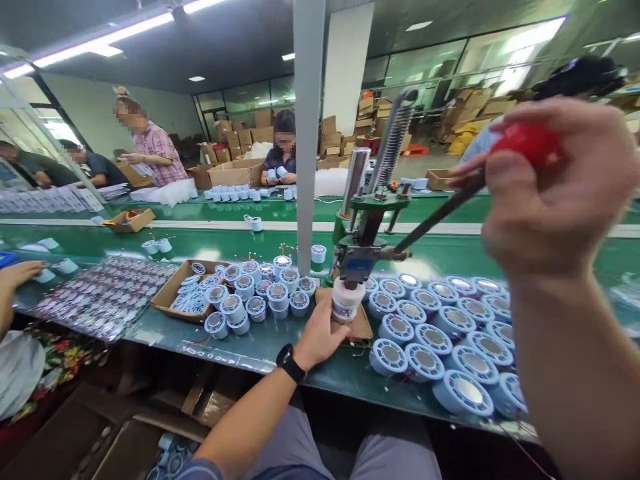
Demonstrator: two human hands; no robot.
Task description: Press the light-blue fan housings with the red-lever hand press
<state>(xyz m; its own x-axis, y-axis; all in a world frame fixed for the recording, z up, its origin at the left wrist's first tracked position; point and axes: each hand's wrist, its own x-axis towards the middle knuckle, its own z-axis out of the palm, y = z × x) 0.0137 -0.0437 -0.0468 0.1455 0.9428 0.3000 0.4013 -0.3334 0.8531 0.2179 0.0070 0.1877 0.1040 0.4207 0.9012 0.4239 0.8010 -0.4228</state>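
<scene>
My right hand [555,180], raised at the right, is wrapped around the red knob [530,143] of a lever [440,212]. That lever runs down to a hand press [357,260] with a spring on top. A white round press head [349,292] sits low, against a small round housing [344,312]. With its fingers and thumb around this housing, my left hand [320,339] rests at the press base. Part of the housing is hidden by the head and my fingers. Brown cardboard [361,327] lies beneath it.
Rows of light-blue round housings [433,339] stand right of the press, and more housings [245,287] left. A cardboard tray [159,300] holds loose blue rings. Circuit boards [105,290] lie further left, near a co-worker's hand [23,272]. A grey post [307,133] rises behind.
</scene>
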